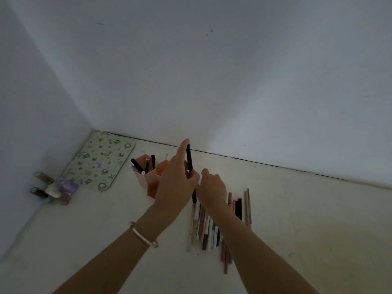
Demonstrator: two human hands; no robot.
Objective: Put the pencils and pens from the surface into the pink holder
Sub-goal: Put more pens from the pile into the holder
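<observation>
left hand raised — fingers pinched | right hand lowered — curled

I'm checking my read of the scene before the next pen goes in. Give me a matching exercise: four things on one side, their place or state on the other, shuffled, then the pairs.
Things:
1. black pen
2. pink holder
3. patterned mat
4. right hand

Places or states:
A. flat in the corner by the walls
B. held upright in the left hand
C. over the row of pens on the surface
D. standing with a few pens in it

Pairs: 1-B, 2-D, 3-A, 4-C
</observation>
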